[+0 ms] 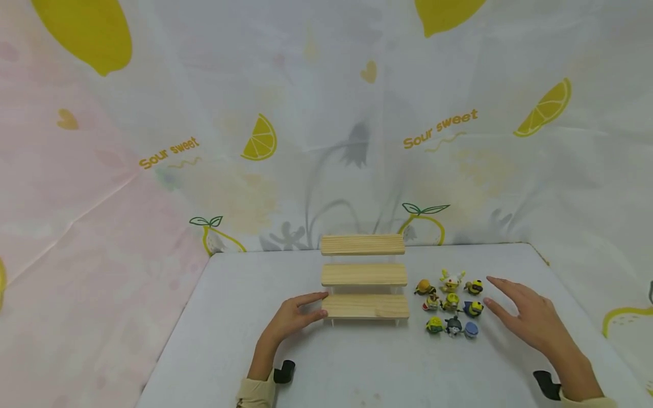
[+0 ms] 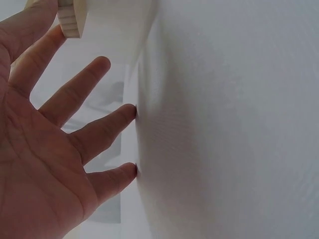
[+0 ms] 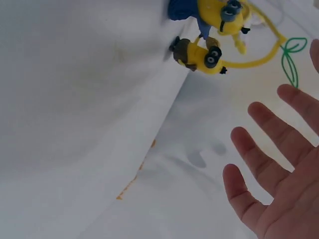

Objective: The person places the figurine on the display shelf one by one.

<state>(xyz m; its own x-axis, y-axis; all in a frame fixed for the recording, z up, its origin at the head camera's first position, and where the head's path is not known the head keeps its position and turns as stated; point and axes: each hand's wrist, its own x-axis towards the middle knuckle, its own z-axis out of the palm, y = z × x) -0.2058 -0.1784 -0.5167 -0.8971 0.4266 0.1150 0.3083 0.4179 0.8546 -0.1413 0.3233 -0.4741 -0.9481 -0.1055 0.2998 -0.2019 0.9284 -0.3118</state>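
A three-tier wooden display stand [image 1: 364, 306] with pale boards stands at the middle of the white table. My left hand [image 1: 295, 318] is at the left end of its lowest board, thumb and index finger touching the edge. In the left wrist view the other fingers spread straight beside the board end [image 2: 71, 20]. To the right of the stand several small toy figures, mostly yellow, stand close together, among them a blue-clad minion figure [image 1: 473, 309] and a pale big-eared figure [image 1: 452, 280]. Just right of them my right hand [image 1: 528, 314] hovers with extended fingers, holding nothing.
The white table [image 1: 229, 351] ends at a back edge against a lemon-print cloth backdrop [image 1: 326, 141]. A light blue round piece [image 1: 471, 330] sits at the front right of the figures. Black straps [image 1: 284, 372] show at both wrists.
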